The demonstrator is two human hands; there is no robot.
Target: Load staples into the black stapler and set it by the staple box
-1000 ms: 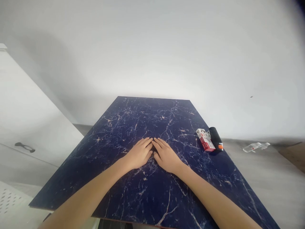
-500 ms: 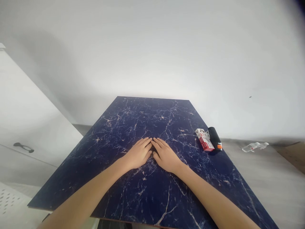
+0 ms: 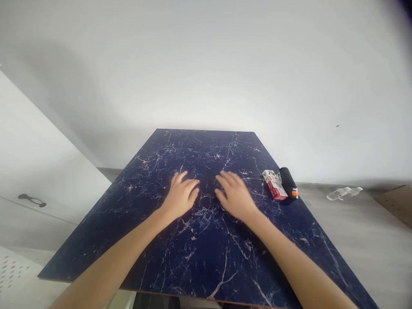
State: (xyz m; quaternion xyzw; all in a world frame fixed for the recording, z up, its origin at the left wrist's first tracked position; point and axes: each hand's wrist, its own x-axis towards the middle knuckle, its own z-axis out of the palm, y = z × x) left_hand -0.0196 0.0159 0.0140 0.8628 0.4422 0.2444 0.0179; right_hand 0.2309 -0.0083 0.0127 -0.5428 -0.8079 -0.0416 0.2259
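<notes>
My left hand point(image 3: 180, 194) is over the middle of the blue marble-patterned table point(image 3: 206, 262), its fingers spread and nothing held. To its right my right hand point(image 3: 234, 195) is also empty, fingers apart and slightly blurred. A gap of tabletop separates the two hands. Whether they touch the surface or hover just above it I cannot tell. Beyond my right hand, near the table's right edge, lies a small red and white box point(image 3: 274, 185). Beside it rests a black roll point(image 3: 289, 183) with an orange patch on its end.
A pale wall point(image 3: 206, 64) rises behind the table. On the left stands a white cabinet with a dark handle point(image 3: 32, 200). Clear plastic bottles point(image 3: 343, 193) lie on the grey floor at right, near a brown cardboard piece point(image 3: 395, 205).
My hands, with fingertips touching before, have moved apart to left and right and slightly forward. Their fingers have spread. The box and roll stay in place on the table.
</notes>
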